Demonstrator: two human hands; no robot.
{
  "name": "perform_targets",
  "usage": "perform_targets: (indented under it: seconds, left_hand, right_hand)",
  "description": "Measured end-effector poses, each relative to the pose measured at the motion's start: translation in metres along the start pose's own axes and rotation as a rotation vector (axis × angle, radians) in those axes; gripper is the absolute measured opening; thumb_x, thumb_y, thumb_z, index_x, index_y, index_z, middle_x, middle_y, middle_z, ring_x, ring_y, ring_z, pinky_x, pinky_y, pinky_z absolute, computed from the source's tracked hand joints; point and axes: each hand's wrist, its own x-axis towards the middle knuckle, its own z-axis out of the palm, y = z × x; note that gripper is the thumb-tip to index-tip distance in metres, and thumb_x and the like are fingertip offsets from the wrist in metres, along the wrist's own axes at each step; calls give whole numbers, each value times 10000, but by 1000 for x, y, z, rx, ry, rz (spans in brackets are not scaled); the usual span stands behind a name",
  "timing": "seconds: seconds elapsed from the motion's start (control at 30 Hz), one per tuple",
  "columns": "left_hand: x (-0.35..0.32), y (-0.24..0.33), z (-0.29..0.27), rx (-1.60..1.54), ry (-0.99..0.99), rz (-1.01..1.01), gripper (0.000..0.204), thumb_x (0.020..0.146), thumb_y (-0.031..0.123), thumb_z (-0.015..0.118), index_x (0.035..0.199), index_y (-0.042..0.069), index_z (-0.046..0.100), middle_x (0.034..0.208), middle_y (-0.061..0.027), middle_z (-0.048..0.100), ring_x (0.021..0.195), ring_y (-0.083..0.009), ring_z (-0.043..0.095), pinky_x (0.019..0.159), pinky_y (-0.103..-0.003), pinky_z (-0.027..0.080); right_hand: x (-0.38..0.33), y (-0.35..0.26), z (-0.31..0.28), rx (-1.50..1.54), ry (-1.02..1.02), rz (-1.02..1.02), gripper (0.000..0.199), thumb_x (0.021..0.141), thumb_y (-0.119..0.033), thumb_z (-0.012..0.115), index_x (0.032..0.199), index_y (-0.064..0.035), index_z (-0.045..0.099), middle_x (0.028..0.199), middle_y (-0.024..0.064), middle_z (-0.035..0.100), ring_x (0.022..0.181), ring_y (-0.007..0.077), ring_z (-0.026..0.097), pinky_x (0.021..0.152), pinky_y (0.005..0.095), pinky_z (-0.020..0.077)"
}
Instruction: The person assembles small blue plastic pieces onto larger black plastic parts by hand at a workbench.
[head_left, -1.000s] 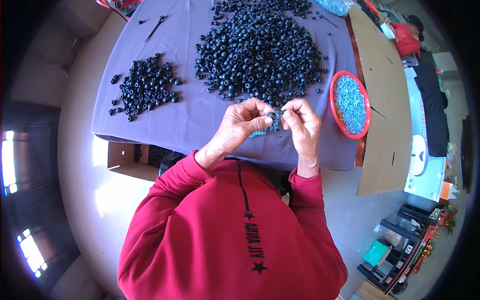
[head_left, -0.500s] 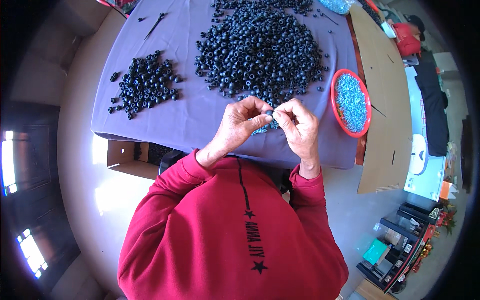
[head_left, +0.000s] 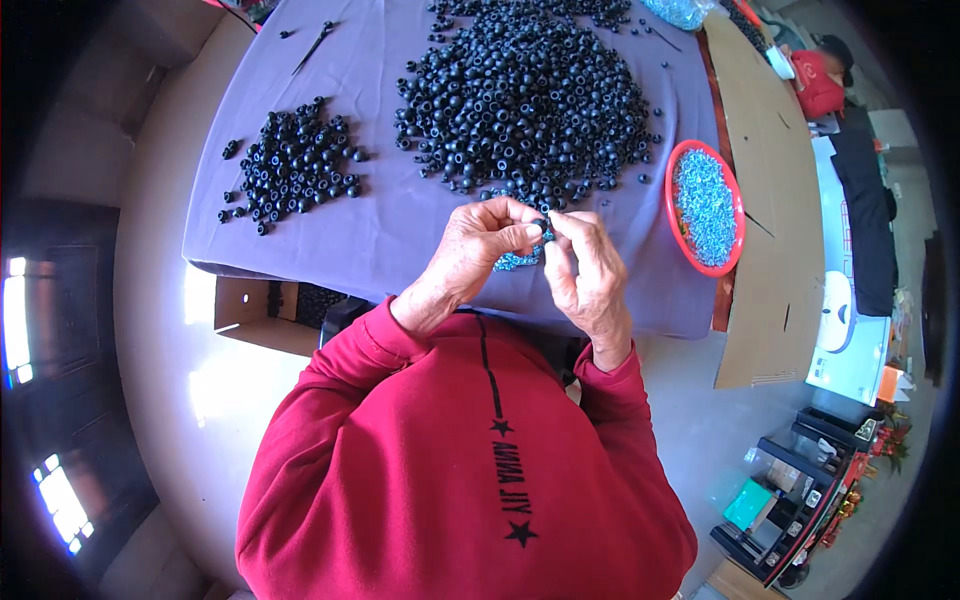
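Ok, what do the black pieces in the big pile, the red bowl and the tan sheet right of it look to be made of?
Black pieces: probably satin plastic, from soft highlights on rounded, hollow shapes; rubber is possible. Red bowl: likely plastic, smooth and evenly bright red. Tan sheet: apparently cardboard, flat with a dull brown face.

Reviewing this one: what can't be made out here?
In the head view:
Black piece: partly covered by the left hand.
Right hand: fingertips too small to tell whether they hold anything.
Small blue heap: partly behind the hands.
Cardboard box: top hidden by tablecloth.
Blue-filled bag: cut off by the top edge.
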Motion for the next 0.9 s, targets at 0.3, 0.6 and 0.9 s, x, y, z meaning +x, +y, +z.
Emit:
perform_targets:
  seconds: [0.3, 0.6, 0.9]
  left_hand:
    - [-3, -10, 0, 49, 84, -121, 104, 798, 47, 628, 890, -1, 619, 823, -50, 620, 766, -123, 578, 739, -260, 463]
    - [-12, -15, -9, 134, 18, -227, 128, 784, 43, 631, 890, -27, 627, 851, -58, 626, 797, -129, 573, 775, -265, 450]
    - [-17, -11, -12, 244, 12, -184, 111, 761, 15, 624, 867, -21, 622, 822, -46, 616, 773, -117, 557, 743, -252, 437]
  right_hand:
    - [-12, 8, 21, -371, 83, -90, 318, 620, -30, 700, 873, -30, 508, 768, 117, 512, 655, 291, 540, 572, 362, 446]
    - [-22, 3, 28, -311, 142, -170, 237, 637, -20, 622, 617, -79, 393, 583, 58, 398, 505, 216, 450, 460, 328, 374]
    - [-36, 7, 35, -283, 147, -118, 202, 686, -65, 657, 688, -52, 455, 620, 76, 447, 509, 232, 479, 464, 329, 395]
